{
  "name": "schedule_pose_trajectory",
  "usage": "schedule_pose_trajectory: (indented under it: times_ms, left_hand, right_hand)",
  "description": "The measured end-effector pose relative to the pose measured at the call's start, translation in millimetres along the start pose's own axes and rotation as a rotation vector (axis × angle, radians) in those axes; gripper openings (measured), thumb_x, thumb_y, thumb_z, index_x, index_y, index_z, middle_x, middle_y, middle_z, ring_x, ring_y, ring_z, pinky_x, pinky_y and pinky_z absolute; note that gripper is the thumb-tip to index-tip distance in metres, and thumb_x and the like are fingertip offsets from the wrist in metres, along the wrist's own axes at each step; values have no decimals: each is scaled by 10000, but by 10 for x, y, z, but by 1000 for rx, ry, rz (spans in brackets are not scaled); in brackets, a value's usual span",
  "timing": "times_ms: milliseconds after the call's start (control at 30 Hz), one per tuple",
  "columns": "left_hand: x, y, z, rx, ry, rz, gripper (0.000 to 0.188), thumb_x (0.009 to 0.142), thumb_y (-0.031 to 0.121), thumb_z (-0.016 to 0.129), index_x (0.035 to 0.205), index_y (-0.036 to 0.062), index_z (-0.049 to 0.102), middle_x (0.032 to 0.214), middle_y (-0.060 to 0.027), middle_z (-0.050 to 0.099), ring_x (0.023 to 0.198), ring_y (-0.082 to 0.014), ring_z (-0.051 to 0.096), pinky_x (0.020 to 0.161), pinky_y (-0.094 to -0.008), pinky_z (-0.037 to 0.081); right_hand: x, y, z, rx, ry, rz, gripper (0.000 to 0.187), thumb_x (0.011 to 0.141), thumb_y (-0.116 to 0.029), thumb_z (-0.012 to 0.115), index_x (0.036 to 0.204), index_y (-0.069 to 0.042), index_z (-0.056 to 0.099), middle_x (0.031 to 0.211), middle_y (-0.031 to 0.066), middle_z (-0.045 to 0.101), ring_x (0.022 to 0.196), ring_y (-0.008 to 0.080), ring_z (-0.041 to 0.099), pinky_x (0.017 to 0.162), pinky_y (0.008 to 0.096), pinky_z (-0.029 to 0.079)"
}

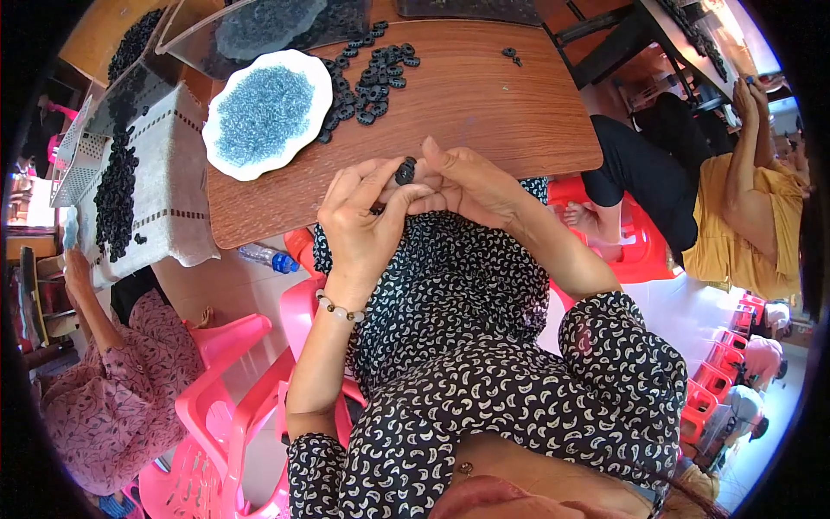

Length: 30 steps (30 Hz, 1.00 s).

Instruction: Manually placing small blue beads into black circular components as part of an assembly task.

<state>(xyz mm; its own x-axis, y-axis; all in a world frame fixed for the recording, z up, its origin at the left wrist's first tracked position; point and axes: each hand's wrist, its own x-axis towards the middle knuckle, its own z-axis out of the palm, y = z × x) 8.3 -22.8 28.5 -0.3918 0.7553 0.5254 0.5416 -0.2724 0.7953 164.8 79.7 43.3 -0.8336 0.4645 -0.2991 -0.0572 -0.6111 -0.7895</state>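
Black piece [406, 170], rounded and toothed, held up by the near edge of the desk, with work on it apparently under way. The brown desk [519, 121] carries the supply. At its far left stands a clear bin [194, 43] with a pale mass inside. In front of the bin lies a white plate [246, 171] with a wavy rim, spread with small see-through bits [264, 112]; so broad a heap suggests that much of this stock is unused. Left hand [356, 206]: grip closed on the black piece, between thumb and fingers. Right hand [475, 186]: thumb raised, fingers curled close beside the piece; whether this grip holds anything cannot be told. To the right of the plate, some of it touching the rim, lies a loose pile of black pieces [377, 91], similar in look to the one held. Whether these are finished or waiting cannot be read from the view, so the share done remains uncertain. Well apart, near the far right corner, lies a small dark group [510, 54], too small to judge as complete or incomplete.
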Motion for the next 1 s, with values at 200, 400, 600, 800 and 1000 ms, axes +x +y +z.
schedule_pose_trajectory:
  times_ms: [200, 400, 600, 800, 1000]
  left_hand:
    - [13, -31, -12, 23, 19, -8, 318, 704, 94, 866, 995, 19, 761, 944, -112, 719, 787, -254, 677, 698, -354, 548]
    - [26, -59, -16, 94, 36, 72, 301, 723, 121, 869, 986, 23, 758, 941, -120, 720, 785, -269, 693, 694, -354, 560]
    - [28, -36, -2, 86, 7, 12, 259, 785, 105, 834, 1019, 28, 755, 874, -118, 722, 728, -244, 711, 654, -329, 568]
    - [25, 7, -6, 17, -66, -90, 282, 787, 57, 839, 1056, 20, 764, 887, -111, 733, 723, -169, 698, 659, -275, 553]
    - [-1, -39, 5, -22, -91, -69, 245, 833, 57, 796, 1070, 18, 750, 844, -109, 696, 675, -174, 694, 595, -296, 550]
  right_hand:
    - [-49, -97, 91, -197, 69, 32, 691, 996, -595, 512, 1040, 76, 672, 967, 142, 719, 879, 183, 722, 800, 300, 618]
    - [-59, -120, 63, -302, 130, 21, 682, 1007, -561, 529, 1078, 105, 657, 975, 172, 722, 800, 195, 736, 737, 298, 623]
    - [-24, -143, 74, -627, 192, -85, 427, 1055, -367, 548, 1114, 35, 677, 924, 93, 734, 759, 120, 703, 673, 241, 589]
    - [-25, -148, 48, -673, 213, -141, 352, 1051, -318, 567, 1070, 12, 688, 876, 51, 720, 720, 80, 660, 641, 226, 561]
    - [-23, -148, 23, -637, 207, -144, 343, 1030, -321, 598, 990, 5, 695, 864, 64, 736, 732, 94, 670, 660, 238, 559]
